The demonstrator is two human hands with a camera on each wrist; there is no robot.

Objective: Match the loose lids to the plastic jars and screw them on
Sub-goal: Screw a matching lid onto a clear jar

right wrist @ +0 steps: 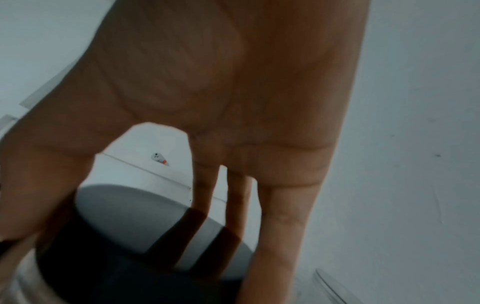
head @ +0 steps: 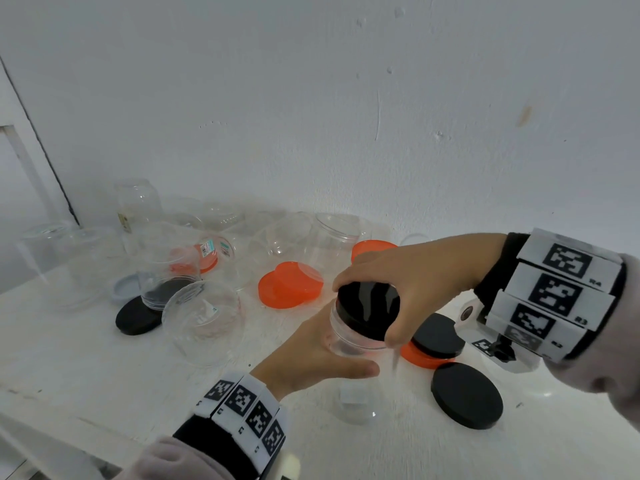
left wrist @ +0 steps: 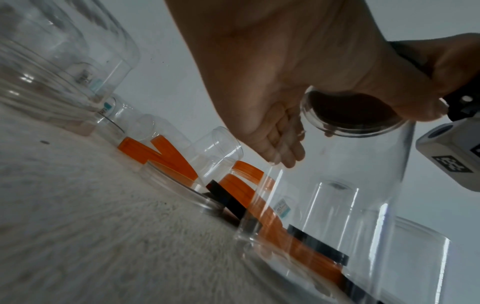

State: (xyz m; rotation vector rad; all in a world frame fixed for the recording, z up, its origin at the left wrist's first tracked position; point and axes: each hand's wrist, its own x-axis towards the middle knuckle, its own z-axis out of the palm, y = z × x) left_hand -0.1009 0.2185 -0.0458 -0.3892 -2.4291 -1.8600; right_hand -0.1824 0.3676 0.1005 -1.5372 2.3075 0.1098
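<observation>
Head view shows a clear jar (head: 349, 336) standing upright near the table's (head: 86, 368) front edge, a black lid (head: 369, 308) on its mouth. The right hand (head: 412, 282) grasps that lid from above with curled fingers; the left hand (head: 311, 355) wraps the jar's body. Loose black lids (head: 465, 394) and orange lids (head: 291, 284) lie around, empty jars (head: 202, 320) behind.

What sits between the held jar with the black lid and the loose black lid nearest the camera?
In the head view, an orange lid with another black lid stacked on it lies between the held jar and the nearest black lid.
</observation>
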